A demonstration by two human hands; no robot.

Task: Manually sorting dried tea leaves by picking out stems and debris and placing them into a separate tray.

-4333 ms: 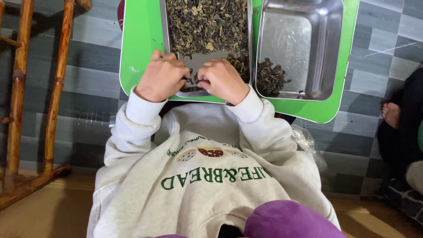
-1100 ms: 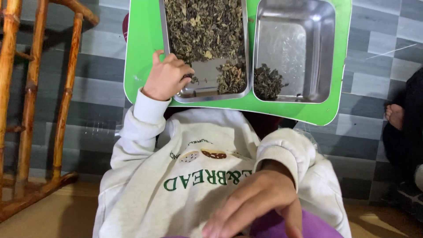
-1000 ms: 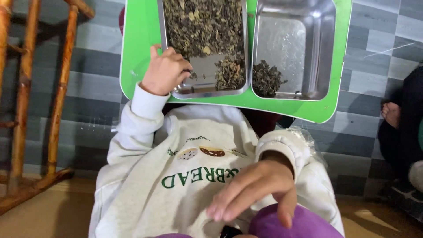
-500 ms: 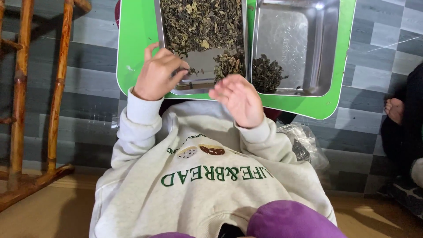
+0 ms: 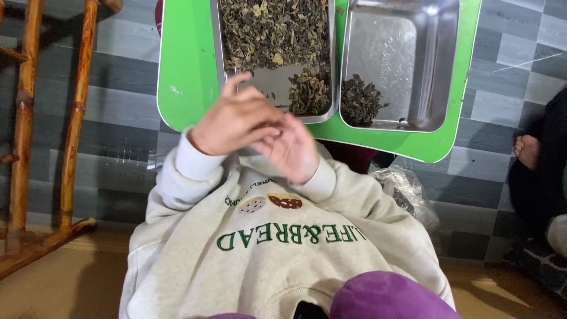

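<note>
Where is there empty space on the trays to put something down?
The right metal tray is mostly bare, with only a small leaf pile in its near-left corner. The green board is free left of the left metal tray, which is crowded with dried leaves.

Both trays, left (image 5: 333, 71) and right (image 5: 440, 77), look like shiny polished metal, mirror-smooth, and hold dry, crinkled matt leaves (image 5: 274, 29). They sit on a smooth, semi-gloss green plastic board (image 5: 186, 65). The sweater (image 5: 266, 248) is soft matt knit cloth; the chair (image 5: 23, 136) is varnished wood, and the floor (image 5: 118, 94) is smooth grey tile.
</note>
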